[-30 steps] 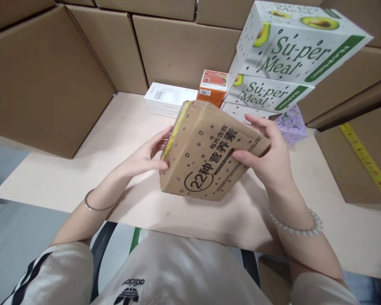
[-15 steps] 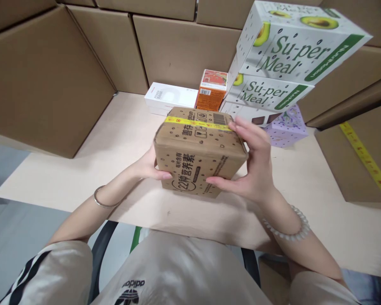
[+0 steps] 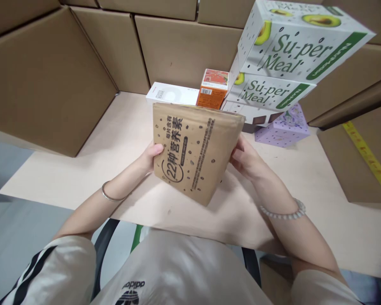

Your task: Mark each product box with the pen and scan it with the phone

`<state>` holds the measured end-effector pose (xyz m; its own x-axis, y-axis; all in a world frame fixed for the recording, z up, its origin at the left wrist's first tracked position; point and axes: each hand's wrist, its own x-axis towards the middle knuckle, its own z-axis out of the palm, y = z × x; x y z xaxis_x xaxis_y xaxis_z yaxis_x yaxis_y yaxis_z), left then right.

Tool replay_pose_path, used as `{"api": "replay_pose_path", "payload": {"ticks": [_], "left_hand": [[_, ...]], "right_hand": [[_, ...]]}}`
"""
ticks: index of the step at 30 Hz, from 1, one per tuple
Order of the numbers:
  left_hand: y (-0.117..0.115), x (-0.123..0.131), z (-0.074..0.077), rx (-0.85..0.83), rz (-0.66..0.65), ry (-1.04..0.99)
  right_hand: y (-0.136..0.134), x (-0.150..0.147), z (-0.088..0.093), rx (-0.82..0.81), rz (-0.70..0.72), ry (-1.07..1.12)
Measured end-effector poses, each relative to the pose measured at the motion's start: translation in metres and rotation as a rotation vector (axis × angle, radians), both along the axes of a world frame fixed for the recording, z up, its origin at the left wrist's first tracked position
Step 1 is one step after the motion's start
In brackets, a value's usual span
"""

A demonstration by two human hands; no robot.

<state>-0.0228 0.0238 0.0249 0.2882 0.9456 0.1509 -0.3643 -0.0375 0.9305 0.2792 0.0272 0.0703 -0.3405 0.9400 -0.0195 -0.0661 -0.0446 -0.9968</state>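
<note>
Between my hands is a brown cardboard box [image 3: 196, 156] with dark printed characters and "22" on the face toward me. It is tilted so that this face shows almost alone and the taped side is out of sight. My left hand [image 3: 152, 154] grips its left edge, thumb on the printed face and fingers hidden behind. At the right edge, my right hand [image 3: 246, 156] has its fingers curled against the box's side, partly hidden behind it. Just beyond stand a white power bank box [image 3: 171, 94] and an orange box [image 3: 211, 95].
White "Su-per Meal" boxes [image 3: 298, 55] are stacked at the back right, beside a purple box [image 3: 282, 129]. Large cardboard cartons [image 3: 187, 51] wall the back and left of the pale table [image 3: 114, 140]. A carton with yellow tape [image 3: 352, 169] sits at right.
The box has tipped so its taped face turned away and the printed face came up toward me. My right hand moved from its top corner down to its right side.
</note>
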Motion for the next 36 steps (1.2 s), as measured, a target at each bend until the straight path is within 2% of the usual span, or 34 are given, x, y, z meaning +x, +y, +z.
{"api": "replay_pose_path", "payload": {"ticks": [2,4,8,12,16,19,27,32,36], "left_hand": [[0.008,0.001,0.000,0.104,0.126,0.042],[0.017,-0.001,0.002,0.239,0.209,0.126],[0.025,-0.008,0.008,0.445,0.209,0.364],[0.025,-0.013,0.020,0.572,0.213,0.513],[0.022,-0.009,0.031,0.585,0.182,0.556],[0.019,-0.003,0.034,0.599,0.178,0.567],[0.019,0.003,0.027,0.618,0.261,0.560],[0.019,0.000,0.027,0.645,0.295,0.635],[0.017,0.001,0.028,0.658,0.304,0.605]], "right_hand": [[0.002,-0.002,-0.001,0.033,-0.067,0.022],[0.006,-0.004,-0.004,0.149,-0.151,0.002],[0.012,-0.010,-0.022,0.434,-0.284,-0.152],[0.010,-0.013,-0.043,0.546,-0.303,-0.219],[0.004,-0.013,-0.044,0.567,-0.322,-0.260],[0.001,-0.013,-0.040,0.553,-0.354,-0.256],[0.003,-0.017,-0.051,0.454,-0.338,-0.163],[0.003,-0.019,-0.060,0.439,-0.314,-0.177],[0.004,-0.020,-0.061,0.440,-0.309,-0.168]]}}
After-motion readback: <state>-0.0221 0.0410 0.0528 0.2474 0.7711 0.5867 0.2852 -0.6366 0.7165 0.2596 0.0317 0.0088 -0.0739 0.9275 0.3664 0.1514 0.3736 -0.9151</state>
